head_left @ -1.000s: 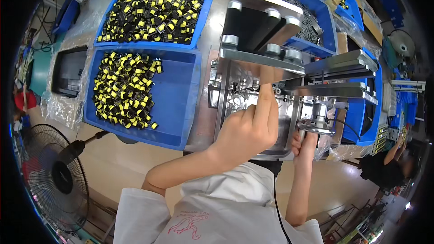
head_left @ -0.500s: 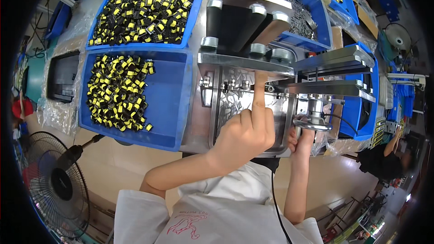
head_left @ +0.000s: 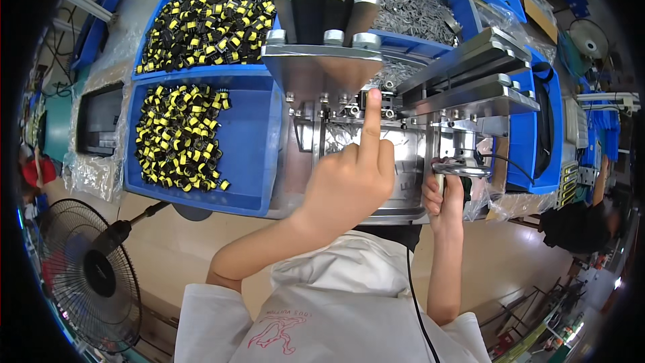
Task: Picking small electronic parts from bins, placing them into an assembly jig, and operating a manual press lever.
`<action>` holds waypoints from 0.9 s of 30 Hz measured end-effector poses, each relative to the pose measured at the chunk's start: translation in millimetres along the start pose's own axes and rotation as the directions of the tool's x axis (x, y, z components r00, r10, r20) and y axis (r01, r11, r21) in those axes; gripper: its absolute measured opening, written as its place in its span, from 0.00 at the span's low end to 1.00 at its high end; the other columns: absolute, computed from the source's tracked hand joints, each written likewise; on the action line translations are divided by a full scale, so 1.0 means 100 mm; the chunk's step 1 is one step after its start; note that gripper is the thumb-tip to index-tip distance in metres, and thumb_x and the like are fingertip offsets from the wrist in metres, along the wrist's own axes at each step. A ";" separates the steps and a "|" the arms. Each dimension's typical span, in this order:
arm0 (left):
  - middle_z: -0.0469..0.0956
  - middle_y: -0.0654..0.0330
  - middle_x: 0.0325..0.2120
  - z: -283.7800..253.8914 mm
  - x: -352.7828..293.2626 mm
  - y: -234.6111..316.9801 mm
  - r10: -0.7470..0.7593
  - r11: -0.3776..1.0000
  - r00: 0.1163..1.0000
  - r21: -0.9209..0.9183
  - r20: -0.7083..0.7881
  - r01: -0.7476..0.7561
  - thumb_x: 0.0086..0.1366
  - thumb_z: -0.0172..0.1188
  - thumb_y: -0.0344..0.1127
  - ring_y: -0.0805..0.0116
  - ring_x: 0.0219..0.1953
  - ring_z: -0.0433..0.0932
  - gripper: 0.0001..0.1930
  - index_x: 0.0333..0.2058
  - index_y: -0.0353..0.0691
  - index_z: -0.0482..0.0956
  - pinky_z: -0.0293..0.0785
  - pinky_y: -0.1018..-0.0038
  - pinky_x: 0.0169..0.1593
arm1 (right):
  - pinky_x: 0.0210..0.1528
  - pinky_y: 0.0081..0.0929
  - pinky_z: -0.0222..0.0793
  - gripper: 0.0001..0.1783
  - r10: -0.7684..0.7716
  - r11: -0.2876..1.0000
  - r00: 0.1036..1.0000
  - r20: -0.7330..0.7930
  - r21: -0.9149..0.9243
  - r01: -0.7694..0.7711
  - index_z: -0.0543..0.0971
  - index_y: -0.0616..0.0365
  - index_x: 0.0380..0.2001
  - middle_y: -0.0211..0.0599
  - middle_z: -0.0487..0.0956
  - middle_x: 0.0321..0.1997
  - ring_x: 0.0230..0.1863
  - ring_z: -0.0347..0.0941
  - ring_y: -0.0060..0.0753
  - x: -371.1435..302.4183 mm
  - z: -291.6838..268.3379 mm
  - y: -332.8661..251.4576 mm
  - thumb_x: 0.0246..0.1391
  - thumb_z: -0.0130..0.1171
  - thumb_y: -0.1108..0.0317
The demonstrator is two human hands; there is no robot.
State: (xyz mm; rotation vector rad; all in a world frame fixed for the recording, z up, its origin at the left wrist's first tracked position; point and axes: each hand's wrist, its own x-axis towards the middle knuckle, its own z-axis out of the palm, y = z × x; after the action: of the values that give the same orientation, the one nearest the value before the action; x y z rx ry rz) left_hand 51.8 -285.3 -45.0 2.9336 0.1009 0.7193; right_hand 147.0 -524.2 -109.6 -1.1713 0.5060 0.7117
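Note:
My left hand (head_left: 351, 185) reaches in from the lower middle. Its index finger is stretched straight, with the other visible fingers curled; the thumb is hidden. That fingertip rests at a small dark part in a metal fixture (head_left: 388, 104), beside a thick steel plate assembly with round posts (head_left: 322, 67). Contact with the part is hard to confirm. My right hand (head_left: 445, 198) is closed around a slim, light-coloured handle (head_left: 439, 181) just under a round metal disc (head_left: 462, 168). Under the fixture lies a metal tray (head_left: 410, 161) with flat metal pieces in it.
Two blue bins, a far one (head_left: 138, 50) and a near one (head_left: 252, 151), hold yellow-and-black parts at left. Behind the fixture, another blue bin (head_left: 470, 17) contains grey metal pieces. Stacked steel bars (head_left: 484, 97) jut right. A black fan (head_left: 101, 272) stands lower left.
The steel plate assembly has shifted left, showing more of its front face, and the steel bars at right sit at a different angle. My left fingertip is slightly higher and further left. My right hand keeps its grip.

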 end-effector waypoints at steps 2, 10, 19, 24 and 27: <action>0.81 0.35 0.59 -0.12 0.08 -0.10 -0.001 1.000 1.000 -0.030 -0.007 0.001 0.58 0.61 0.27 0.78 0.14 0.73 0.06 0.35 0.34 0.79 0.70 0.78 0.18 | 0.10 0.16 0.46 0.13 -0.012 1.000 1.000 -0.023 -0.003 0.012 0.73 0.54 0.43 0.31 0.68 0.23 0.14 0.55 0.15 -0.01 0.04 0.00 0.75 0.50 0.56; 0.85 0.46 0.55 -0.16 0.23 -0.42 0.078 0.995 0.995 -0.067 0.054 -0.075 0.62 0.61 0.25 0.69 0.20 0.85 0.29 0.63 0.29 0.76 0.80 0.75 0.25 | 0.12 0.18 0.48 0.15 -0.324 0.879 0.930 -0.176 -0.419 0.227 0.74 0.55 0.40 0.29 0.73 0.22 0.13 0.61 0.15 0.04 -0.01 -0.01 0.78 0.45 0.58; 0.85 0.49 0.52 -0.13 0.23 -0.44 0.082 0.992 0.992 -0.088 -0.092 -0.090 0.65 0.62 0.26 0.73 0.20 0.83 0.26 0.63 0.32 0.79 0.80 0.76 0.27 | 0.13 0.19 0.50 0.11 -0.018 0.998 1.000 -0.025 -0.058 0.017 0.70 0.52 0.42 0.33 0.72 0.25 0.16 0.60 0.17 -0.03 0.08 -0.01 0.77 0.46 0.57; 0.83 0.50 0.44 -0.57 0.05 -0.27 -0.202 0.472 0.976 -0.866 0.077 0.166 0.73 0.60 0.27 0.67 0.21 0.84 0.17 0.58 0.28 0.79 0.78 0.77 0.23 | 0.20 0.26 0.65 0.16 -0.077 0.931 0.997 0.019 -0.357 0.078 0.76 0.58 0.39 0.37 0.77 0.28 0.19 0.70 0.26 -0.16 0.06 -0.02 0.75 0.47 0.58; 0.78 0.52 0.37 -0.58 -0.20 -0.49 -0.223 -0.343 0.901 -0.895 0.372 0.285 0.74 0.65 0.35 0.66 0.19 0.81 0.16 0.52 0.26 0.79 0.73 0.78 0.18 | 0.27 0.28 0.69 0.13 -0.602 0.310 0.785 0.149 -0.862 0.401 0.79 0.62 0.37 0.40 0.79 0.29 0.22 0.73 0.30 -0.33 -0.16 0.00 0.74 0.53 0.64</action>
State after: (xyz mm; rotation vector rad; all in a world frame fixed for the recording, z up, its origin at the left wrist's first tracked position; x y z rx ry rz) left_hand 5.2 -232.6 -9.9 1.0639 0.0952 0.2740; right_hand 124.4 -546.7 -92.2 -2.2792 -0.1717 0.2250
